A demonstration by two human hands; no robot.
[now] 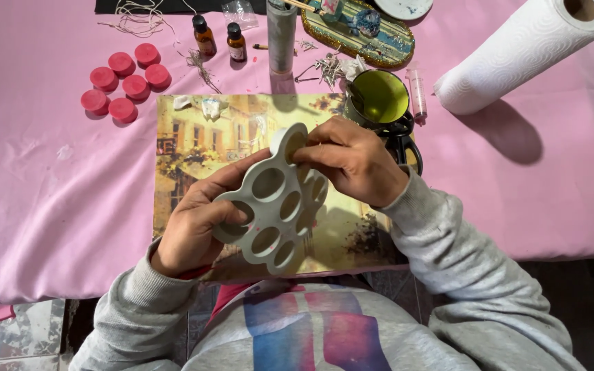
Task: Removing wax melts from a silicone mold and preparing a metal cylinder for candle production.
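Grey mould [276, 199]: matte, rubbery-looking slab with a lobed outline and round cavities; 7 cavities counted in view, others may be covered by fingers. It is held tilted above the placemat [194, 151], in front of the person's chest.

Left hand [197, 220]: fingers wrapped under and around the mould's lower-left edge, thumb lying along its upper rim. Firm grasp.

Right hand [348, 161]: fingers curled onto the mould's top-right lobe, fingertips pressing at 1 cavity. Also grasping the mould.

Placemat: glossy rectangular sheet printed with a painted street scene in yellows and greens, lying flat on a pink tablecloth [49, 206], which is smooth with faint white smears.

Red wax discs [124, 82]: 7 short round pucks, matte, clustered at upper left on the cloth, some touching.

Amber glass dropper bottles [220, 40]: 2, dark caps, upright, side by side.

Grey cylinder [282, 38]: 1, tall, upright, just right of the bottles.

Cup [379, 97]: 1, round, yellow-green interior, just beyond the right hand.

Paper towel roll [524, 51]: 1, white, embossed, lying on its side at upper right.

Syringe [417, 93]: 1, clear plastic, between cup and roll.

Oval decorated tray [386, 48]: 1, glittery rim, at the top edge.
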